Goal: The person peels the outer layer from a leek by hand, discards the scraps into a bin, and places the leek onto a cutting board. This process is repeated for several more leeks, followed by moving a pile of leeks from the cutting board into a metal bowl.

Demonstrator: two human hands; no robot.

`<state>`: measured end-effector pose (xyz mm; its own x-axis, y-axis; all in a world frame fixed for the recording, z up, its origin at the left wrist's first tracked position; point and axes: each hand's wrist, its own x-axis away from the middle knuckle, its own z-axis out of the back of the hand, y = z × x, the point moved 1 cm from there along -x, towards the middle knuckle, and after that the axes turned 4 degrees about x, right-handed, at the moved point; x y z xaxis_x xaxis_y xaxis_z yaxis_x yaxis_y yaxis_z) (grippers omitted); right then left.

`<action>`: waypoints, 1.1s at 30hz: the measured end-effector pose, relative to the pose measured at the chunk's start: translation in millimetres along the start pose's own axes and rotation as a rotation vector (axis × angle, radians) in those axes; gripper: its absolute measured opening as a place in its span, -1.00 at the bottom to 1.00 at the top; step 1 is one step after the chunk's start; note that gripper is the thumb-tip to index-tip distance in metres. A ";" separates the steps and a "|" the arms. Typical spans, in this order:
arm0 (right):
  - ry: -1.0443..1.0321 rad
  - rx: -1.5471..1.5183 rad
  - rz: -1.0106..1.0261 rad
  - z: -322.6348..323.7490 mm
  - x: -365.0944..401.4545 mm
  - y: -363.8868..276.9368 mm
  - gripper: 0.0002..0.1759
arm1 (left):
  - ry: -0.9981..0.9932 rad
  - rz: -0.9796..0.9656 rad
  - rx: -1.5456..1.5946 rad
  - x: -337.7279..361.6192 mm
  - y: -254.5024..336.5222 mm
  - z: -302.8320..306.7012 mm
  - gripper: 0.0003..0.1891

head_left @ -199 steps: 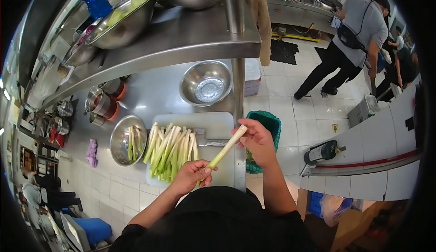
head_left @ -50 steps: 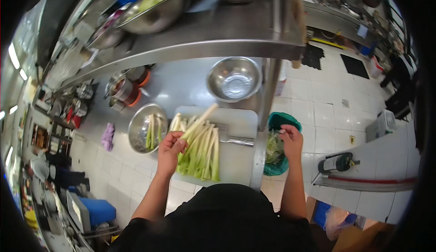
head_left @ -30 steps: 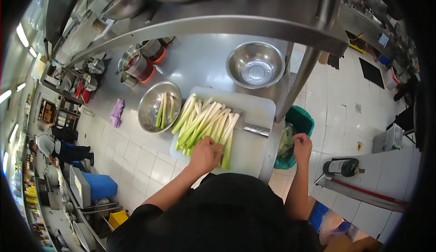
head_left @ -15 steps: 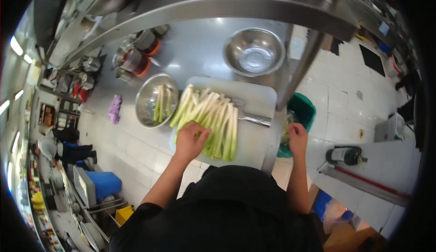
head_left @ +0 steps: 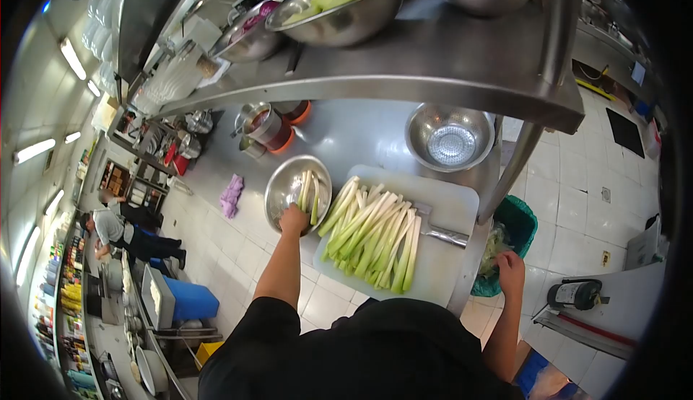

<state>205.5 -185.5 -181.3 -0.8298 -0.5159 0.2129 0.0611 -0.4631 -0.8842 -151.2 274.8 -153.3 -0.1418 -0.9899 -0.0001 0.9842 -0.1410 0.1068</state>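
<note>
My left hand (head_left: 294, 218) reaches into a steel colander (head_left: 276, 181), beside a few trimmed leek stalks (head_left: 310, 189); its fingertips are hidden. To the right, a pile of white-and-green leeks (head_left: 372, 235) covers much of a white cutting board (head_left: 449, 196). A cleaver (head_left: 446, 235) lies on the board, its blade partly under the leeks and its handle pointing right. Past the table's right edge, my right hand (head_left: 510, 263) has its fingers curled together beside a green-lined bin (head_left: 521, 220) with pale scraps inside. What those fingers hold, if anything, is hidden.
An overhead steel shelf (head_left: 462, 54) crosses above the table, carrying bowls of cut vegetables (head_left: 339, 10). Another colander (head_left: 449, 140) stands at the back right. Pots (head_left: 267, 129) and a purple cloth (head_left: 231, 196) are at left. A person (head_left: 119, 230) stands far left.
My left hand has gone from over the leeks on the board leftward into the colander. My right hand remains beside the bin. The view has shifted, showing more of the overhead shelf.
</note>
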 end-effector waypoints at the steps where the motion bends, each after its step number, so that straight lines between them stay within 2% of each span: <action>1: 0.010 -0.012 0.003 2.0 1.0 -0.3 -0.84 | -0.065 0.005 0.026 -2.4 2.0 1.7 -0.46; 2: 0.016 -0.062 -0.035 3.5 2.9 1.9 -0.82 | -0.131 0.012 0.049 -4.1 2.4 3.6 -0.43; 5: 0.060 -0.123 -0.069 5.3 7.0 12.3 -0.81 | -0.101 0.047 0.188 -4.1 2.0 19.2 -0.41; 7: 0.089 -0.124 -0.070 8.2 10.8 15.1 -0.82 | -0.068 0.006 0.176 -12.4 -16.3 20.5 -0.45; 9: 0.089 -0.072 -0.081 12.1 12.8 12.7 -0.82 | -0.240 -0.068 0.402 -9.5 -26.7 37.6 -0.48; 10: 0.079 -0.069 -0.080 11.8 12.4 16.5 -0.82 | -0.288 0.211 0.618 -9.9 -30.0 41.3 -0.59; 11: 0.067 -0.059 -0.074 12.3 10.2 22.2 -0.84 | -0.284 0.223 0.620 0.0 -27.6 51.8 -0.59; 13: 0.047 -0.045 -0.057 10.4 6.9 22.1 -0.86 | -0.326 0.353 1.387 20.5 -21.9 70.4 -0.73; 14: 0.076 0.010 0.027 10.0 6.1 18.8 -0.88 | -0.454 0.327 1.610 37.9 -8.9 85.9 -0.83; 15: 0.109 0.065 0.112 10.3 5.6 15.1 -0.89 | -0.448 0.333 1.620 54.6 5.9 97.0 -0.83; 16: 0.106 0.074 0.119 7.3 3.6 10.7 -0.89 | -0.512 0.265 1.786 71.5 24.4 104.9 -0.83; 17: 0.151 0.017 0.215 1.8 1.3 2.7 -0.88 | -0.579 0.193 1.950 88.5 43.1 111.5 -0.82; 18: 0.197 -0.037 0.309 -0.4 1.1 -7.9 -0.88 | -0.586 0.200 1.962 106.4 62.5 117.8 -0.82; 20: 0.131 -0.062 0.320 -1.7 4.9 -43.4 -0.85 | -0.851 0.109 2.092 141.7 103.1 121.2 -0.76; 21: 0.054 -0.061 0.360 -2.1 6.4 -58.4 -0.84 | -0.885 0.119 2.106 154.9 118.3 114.1 -0.76; 23: -0.107 -0.112 0.390 -4.9 15.0 -88.9 -0.82 | -1.237 -0.160 2.111 181.4 150.3 102.8 -0.73; 27: -0.414 -0.337 0.482 -15.3 53.0 -147.2 -0.79 | -1.254 -0.079 1.913 226.5 194.6 92.1 -0.80; 28: -0.459 -0.378 0.523 -17.0 61.2 -156.0 -0.75 | -1.247 -0.050 1.910 235.1 202.1 91.6 -0.88; 29: -0.428 -0.377 0.512 -19.6 65.8 -158.9 -0.75 | -1.282 -0.058 1.892 243.0 210.6 94.3 -0.88; 31: -0.357 -0.396 0.509 -22.6 71.4 -160.5 -0.69 | -1.144 -0.134 1.768 253.7 222.4 99.4 -0.90; 33: -0.325 -0.405 0.453 -20.5 72.6 -155.1 -0.71 | -1.139 -0.188 1.710 256.1 226.1 96.3 -0.88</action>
<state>124.4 -136.4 -37.3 -0.5590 -0.8143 -0.1561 0.0975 0.1224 -0.9877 24.9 -9.2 -33.5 -0.8583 -0.4213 0.2929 -0.0239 0.6031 0.7973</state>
